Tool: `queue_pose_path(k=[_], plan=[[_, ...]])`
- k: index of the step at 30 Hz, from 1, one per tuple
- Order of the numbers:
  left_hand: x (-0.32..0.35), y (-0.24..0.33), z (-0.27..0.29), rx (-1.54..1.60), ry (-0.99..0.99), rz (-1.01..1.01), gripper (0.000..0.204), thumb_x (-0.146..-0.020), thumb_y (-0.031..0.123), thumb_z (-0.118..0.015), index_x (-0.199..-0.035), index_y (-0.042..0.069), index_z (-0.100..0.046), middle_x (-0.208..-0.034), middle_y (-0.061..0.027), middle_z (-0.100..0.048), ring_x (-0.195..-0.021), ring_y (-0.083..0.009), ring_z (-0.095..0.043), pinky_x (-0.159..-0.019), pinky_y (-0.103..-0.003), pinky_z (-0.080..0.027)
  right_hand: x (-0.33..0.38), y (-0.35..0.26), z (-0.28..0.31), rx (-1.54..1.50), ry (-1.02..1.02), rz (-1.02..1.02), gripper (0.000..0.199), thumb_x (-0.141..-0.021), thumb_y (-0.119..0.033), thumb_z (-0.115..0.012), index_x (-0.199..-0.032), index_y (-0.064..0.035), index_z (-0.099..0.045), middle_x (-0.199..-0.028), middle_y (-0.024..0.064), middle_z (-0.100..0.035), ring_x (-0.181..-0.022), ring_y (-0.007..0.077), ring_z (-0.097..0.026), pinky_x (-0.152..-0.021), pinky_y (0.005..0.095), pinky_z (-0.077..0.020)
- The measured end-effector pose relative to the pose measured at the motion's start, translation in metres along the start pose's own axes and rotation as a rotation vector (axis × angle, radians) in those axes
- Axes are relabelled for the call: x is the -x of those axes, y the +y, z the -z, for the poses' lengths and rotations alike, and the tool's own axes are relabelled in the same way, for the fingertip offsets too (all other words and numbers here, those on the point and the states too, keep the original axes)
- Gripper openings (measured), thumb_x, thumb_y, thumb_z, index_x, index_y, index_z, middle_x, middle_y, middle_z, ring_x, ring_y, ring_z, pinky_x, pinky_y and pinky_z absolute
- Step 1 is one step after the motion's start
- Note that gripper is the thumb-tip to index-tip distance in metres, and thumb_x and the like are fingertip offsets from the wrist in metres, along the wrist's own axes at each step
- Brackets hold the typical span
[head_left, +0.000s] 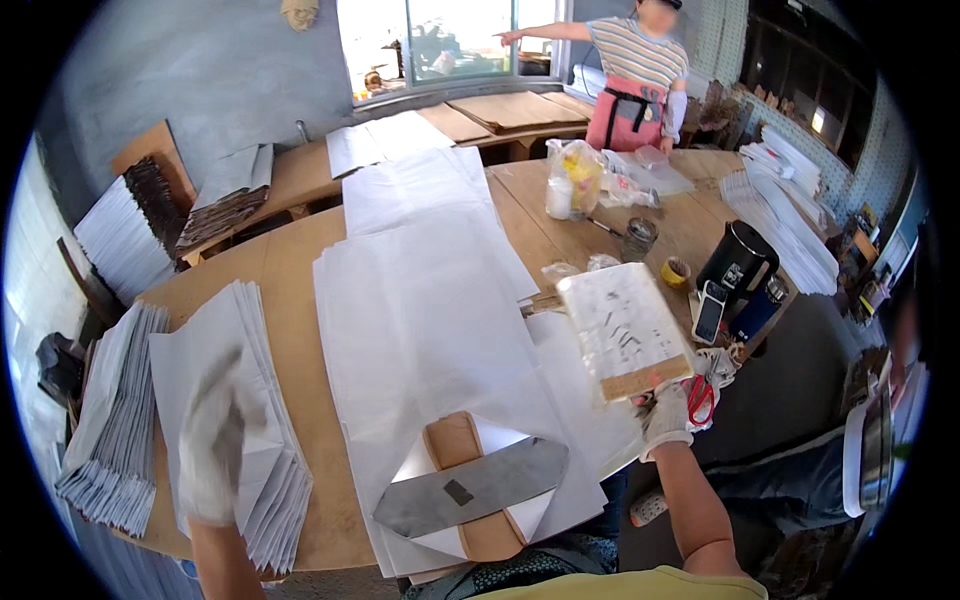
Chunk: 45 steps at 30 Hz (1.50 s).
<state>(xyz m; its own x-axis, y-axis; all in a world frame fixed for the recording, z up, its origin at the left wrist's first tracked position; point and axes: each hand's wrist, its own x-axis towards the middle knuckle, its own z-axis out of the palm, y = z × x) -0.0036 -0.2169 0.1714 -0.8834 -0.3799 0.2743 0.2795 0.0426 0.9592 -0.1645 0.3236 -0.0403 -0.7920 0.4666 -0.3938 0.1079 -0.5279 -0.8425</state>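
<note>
My left hand (212, 455), in a white glove, is over a fanned stack of folded white paper sheets (225, 340). Motion smears its fingers. My right hand (667, 415), gloved too, grips the lower edge of a plastic-covered pad (625, 325) that has dark marks and a brown strip. Red-handled scissors (703, 400) lie right beside that hand. In front of me, a large pile of white sheets (420, 300) spreads across the table. On its near end rests a partly folded paper piece with a grey band (520, 470) crossing brown flaps (453, 440).
At the right stand a black kettle (737, 258), a phone (709, 312), a dark blue flask (760, 308), yellow tape (675, 271) and a glass jar (639, 240). More folded paper (110, 420) lies far left. Across the table a person (640, 75) points left.
</note>
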Motion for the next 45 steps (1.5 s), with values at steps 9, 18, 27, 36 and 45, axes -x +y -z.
queue_pose_path(k=[9, 18, 27, 36, 45], plan=[[-0.211, 0.13, -0.215, 0.102, -0.618, -0.174, 0.048, -0.106, 0.024, -0.063, -0.149, 0.004, -0.056, -0.124, -0.0048, -0.069, -0.11, -0.0155, -0.067, -0.101, -0.031, -0.056, -0.027, -0.045, -0.047, 0.029, 0.212, -0.008, 0.035, -0.093, -0.019, -0.081, -0.12, -0.0132, -0.059, -0.092, 0.0055, -0.065, -0.063, 0.0191, -0.062, -0.051, 0.0312, -0.0558], [-0.051, 0.056, -0.102, -0.529, -0.604, -0.346, 0.05, -0.106, 0.03, -0.06, -0.146, 0.001, -0.057, -0.116, -0.0114, -0.072, -0.109, -0.0199, -0.069, -0.094, -0.033, -0.058, -0.077, -0.023, -0.032, -0.136, 0.087, -0.075, 0.016, -0.1, -0.028, -0.072, -0.101, -0.013, -0.067, -0.086, 0.0023, -0.068, -0.073, 0.0171, -0.067, -0.069, 0.0285, -0.0614], [0.212, -0.131, -0.015, 0.466, 0.32, 0.96, 0.05, -0.108, 0.027, -0.055, -0.146, -0.004, -0.05, -0.124, -0.0157, -0.068, -0.111, -0.025, -0.068, -0.102, -0.041, -0.055, -0.078, 0.006, 0.026, 0.037, -0.167, -0.203, 0.048, -0.104, -0.03, -0.066, -0.143, -0.002, -0.058, -0.138, 0.0108, -0.065, -0.126, 0.0235, -0.063, -0.103, 0.0325, -0.0565], [0.199, -0.214, -0.042, 0.865, 0.535, 0.826, 0.044, -0.111, 0.043, -0.049, -0.12, 0.001, -0.061, -0.104, -0.0119, -0.069, -0.087, -0.0227, -0.065, -0.077, -0.035, -0.055, 0.082, 0.051, -0.042, 1.67, -1.113, 1.015, 0.086, -0.073, -0.01, -0.09, -0.15, -0.0057, -0.054, -0.135, 0.0157, -0.065, -0.123, 0.0334, -0.063, -0.107, 0.0424, -0.0509], [0.109, -0.156, -0.028, -0.428, 0.539, 0.128, 0.028, -0.093, 0.005, -0.067, -0.12, -0.001, -0.069, -0.093, -0.0034, -0.071, -0.086, -0.016, -0.068, -0.078, -0.031, -0.058, -0.129, 0.082, -0.012, 0.791, -0.917, 0.093, 0.058, -0.096, -0.007, -0.073, -0.15, 0.0013, -0.053, -0.138, 0.0139, -0.063, -0.114, 0.0217, -0.065, -0.102, 0.0328, -0.052]])
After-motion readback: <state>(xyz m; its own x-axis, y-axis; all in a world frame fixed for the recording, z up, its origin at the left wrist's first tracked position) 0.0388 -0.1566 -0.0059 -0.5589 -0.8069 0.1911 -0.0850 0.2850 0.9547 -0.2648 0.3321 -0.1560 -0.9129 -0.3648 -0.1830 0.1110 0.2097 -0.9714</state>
